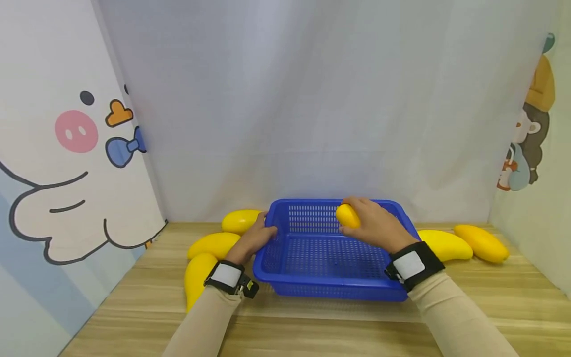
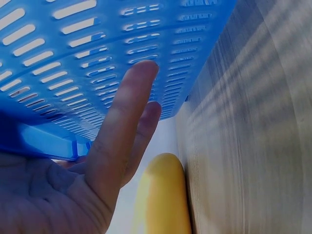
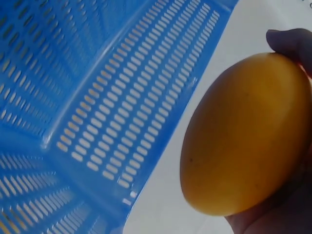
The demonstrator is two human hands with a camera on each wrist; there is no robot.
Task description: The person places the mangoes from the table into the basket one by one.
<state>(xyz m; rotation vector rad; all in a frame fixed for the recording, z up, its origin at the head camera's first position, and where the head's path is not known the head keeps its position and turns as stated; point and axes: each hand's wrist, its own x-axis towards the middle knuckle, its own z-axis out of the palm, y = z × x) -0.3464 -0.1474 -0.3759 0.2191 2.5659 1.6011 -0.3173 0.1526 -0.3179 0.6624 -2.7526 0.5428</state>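
Blue plastic basket (image 1: 336,283), near the worktop's (image 1: 312,334) back edge: no mango rests on its visible floor yet, so little seems done. The left hand (image 1: 255,238) pinches its rim, thumb inside; the right hand (image 1: 376,223) grips a mango (image 1: 347,216) near its back wall. Three mangoes (image 1: 215,244) lie towards the left edge, two more mangoes (image 1: 482,243) towards the right.

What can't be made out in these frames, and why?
Head: much of the held fruit, behind the right hand.
Head: part of the nearest fruit on the left, behind the left sleeve.
Left wrist: a fruit, cut off by the bottom edge.
Right wrist: part of the right hand, past the right edge.
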